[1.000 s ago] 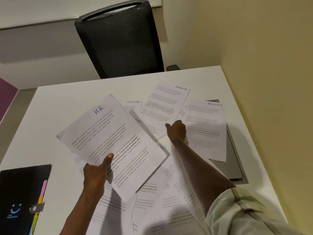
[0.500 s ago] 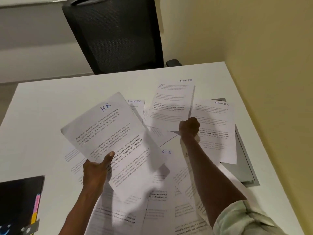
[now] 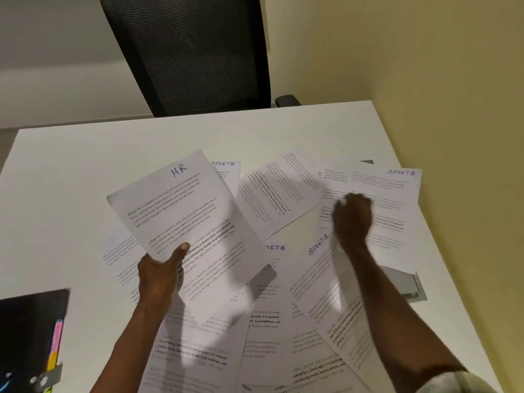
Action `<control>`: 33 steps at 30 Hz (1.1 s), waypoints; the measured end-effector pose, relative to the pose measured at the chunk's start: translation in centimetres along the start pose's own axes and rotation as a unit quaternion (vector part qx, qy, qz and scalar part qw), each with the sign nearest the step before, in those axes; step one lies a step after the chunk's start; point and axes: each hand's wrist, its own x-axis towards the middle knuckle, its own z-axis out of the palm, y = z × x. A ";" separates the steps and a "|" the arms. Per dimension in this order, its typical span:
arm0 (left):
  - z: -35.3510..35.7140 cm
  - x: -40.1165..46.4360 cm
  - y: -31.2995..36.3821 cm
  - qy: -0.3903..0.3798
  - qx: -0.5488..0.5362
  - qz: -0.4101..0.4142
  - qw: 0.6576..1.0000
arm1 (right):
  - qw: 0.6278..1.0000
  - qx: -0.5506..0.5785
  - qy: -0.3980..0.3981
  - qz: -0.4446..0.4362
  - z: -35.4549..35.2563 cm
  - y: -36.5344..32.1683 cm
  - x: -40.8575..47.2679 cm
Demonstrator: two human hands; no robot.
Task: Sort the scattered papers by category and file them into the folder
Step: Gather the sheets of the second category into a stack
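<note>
Fingers and thumb of the left hand (image 3: 158,275) are pinching the raised HR sheet (image 3: 184,219), while the right hand (image 3: 353,219), blurred, is curling over a SPORTS sheet (image 3: 397,194) on the table (image 3: 71,171); whether it is gripping, I cannot tell. Sorting is looking barely begun: scattered papers (image 3: 263,330) are covering the table, and the black tabbed folder (image 3: 31,336) is lying well apart, left.

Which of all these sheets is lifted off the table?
The HR sheet, gripped by the left hand. The SPORTS sheets around it lie flat on the table.
</note>
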 end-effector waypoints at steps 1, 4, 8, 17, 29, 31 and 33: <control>0.1 0.0 -0.1 -0.003 -0.003 -0.002 1.000 | 0.999 0.010 -0.042 -0.023 0.9 -2.6 -1.0; 0.2 -0.4 0.5 0.005 0.001 0.009 1.000 | 0.981 -0.061 -0.180 -0.050 4.5 -8.4 -3.5; -0.6 -0.3 0.3 0.017 0.000 0.018 1.000 | 0.949 -0.129 -0.268 -0.100 8.1 -10.1 -4.5; -1.4 1.2 -0.9 0.004 -0.029 -0.021 0.999 | 0.975 -0.039 -0.219 -0.020 7.5 -11.0 -3.3; -1.8 2.9 -0.2 0.037 -0.008 -0.013 0.999 | 0.947 0.014 -0.272 0.172 8.2 -12.9 -1.2; -2.0 2.9 -0.1 0.040 -0.006 -0.018 0.999 | 0.942 0.020 -0.283 0.179 7.7 -12.2 -1.0; -2.4 2.7 0.0 0.049 0.008 -0.018 0.999 | 0.943 0.001 -0.281 0.180 7.3 -11.7 -1.1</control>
